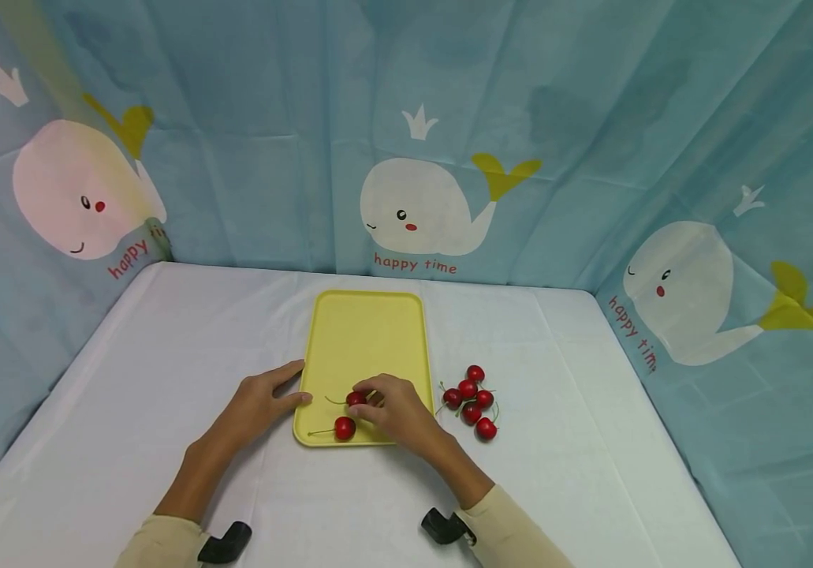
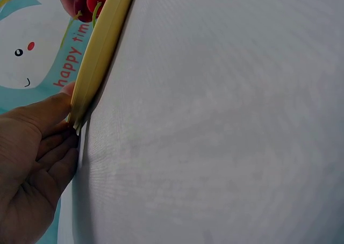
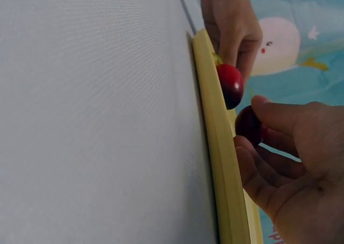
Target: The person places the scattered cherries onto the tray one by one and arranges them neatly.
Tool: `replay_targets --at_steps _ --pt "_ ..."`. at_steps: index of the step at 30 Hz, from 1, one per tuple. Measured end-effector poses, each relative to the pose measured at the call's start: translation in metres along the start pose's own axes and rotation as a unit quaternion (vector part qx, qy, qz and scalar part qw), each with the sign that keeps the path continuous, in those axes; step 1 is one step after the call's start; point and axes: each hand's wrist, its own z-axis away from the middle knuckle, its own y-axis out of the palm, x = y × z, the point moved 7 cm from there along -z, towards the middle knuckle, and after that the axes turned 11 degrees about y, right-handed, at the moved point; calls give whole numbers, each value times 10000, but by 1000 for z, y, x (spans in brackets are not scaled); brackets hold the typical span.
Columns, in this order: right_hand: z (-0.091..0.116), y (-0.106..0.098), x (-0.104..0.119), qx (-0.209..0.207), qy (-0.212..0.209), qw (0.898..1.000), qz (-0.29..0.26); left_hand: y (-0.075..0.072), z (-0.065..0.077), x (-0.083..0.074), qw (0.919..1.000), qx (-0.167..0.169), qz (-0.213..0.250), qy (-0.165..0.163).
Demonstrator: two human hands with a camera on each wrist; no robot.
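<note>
- Held cherry [image 1: 355, 399]: over the nearer part of the tray [image 1: 371, 331], its stem running left towards the left hand [image 1: 257, 404], roughly across the tray's width; whether it touches the tray's floor, I cannot tell.
- Second cherry [image 1: 344, 428]: on the tray by its near edge, just nearer the person than the held one; its stem also points left.
- Tray: yellow, flat on the white counter [image 1: 555, 489]; its long axis runs away from the person.
- Pile [image 1: 471, 402]: more red cherries just right of the tray, stems pointing various ways; beyond the counter hangs a blue curtain [image 1: 264, 197] with whales.
- Right hand [image 1: 395, 410]: reaches in from the right, partly covering the held cherry; thumb and fingers are nearly closed, pinching it between them.
- Left hand: at the tray's left edge, thumb on the rim, fingers partly bent against the outer side, holding the edge; both forearms come from beige sleeves [image 1: 165, 543].
</note>
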Motion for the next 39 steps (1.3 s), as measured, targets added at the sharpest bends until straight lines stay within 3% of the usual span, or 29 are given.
replay_targets --at_steps 11,26,39 --pt "-9 7 1 96 258 9993 252 1 -1 0 10000 -23 19 60" --pt "-17 13 5 249 288 9991 177 1 -1 0 10000 6 -30 -37" --pt "-17 15 5 290 283 9989 237 -1 0 -2 9999 -52 -2 96"
